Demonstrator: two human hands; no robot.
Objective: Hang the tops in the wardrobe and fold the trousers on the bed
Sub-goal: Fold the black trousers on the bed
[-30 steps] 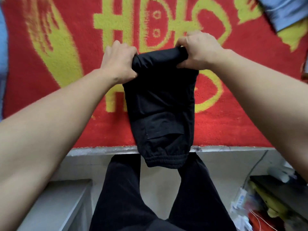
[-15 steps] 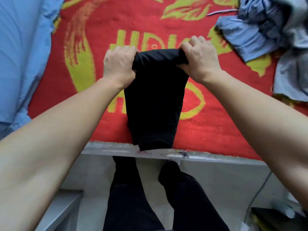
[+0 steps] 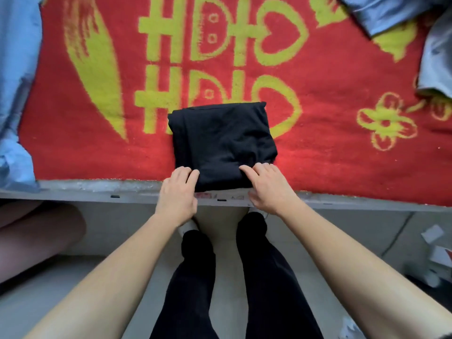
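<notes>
The black trousers (image 3: 222,140) lie folded into a compact square on the red and yellow blanket (image 3: 342,155), close to the bed's near edge. My left hand (image 3: 179,192) rests at the bundle's near left corner, its fingers lying on the fabric. At the near right corner my right hand (image 3: 267,189) touches the cloth with its fingers stretched over the fold. Neither hand lifts the bundle.
A light blue sheet (image 3: 14,94) covers the bed's left side. Grey-blue garments (image 3: 396,13) lie in a heap at the back right. The grey bed rail (image 3: 97,192) runs across in front of my legs. Papers and small items (image 3: 433,236) litter the floor at right.
The trousers, held up by their top fold a second ago, now lie folded flat on the blanket. Both hands have dropped from the top fold to the bundle's near edge.
</notes>
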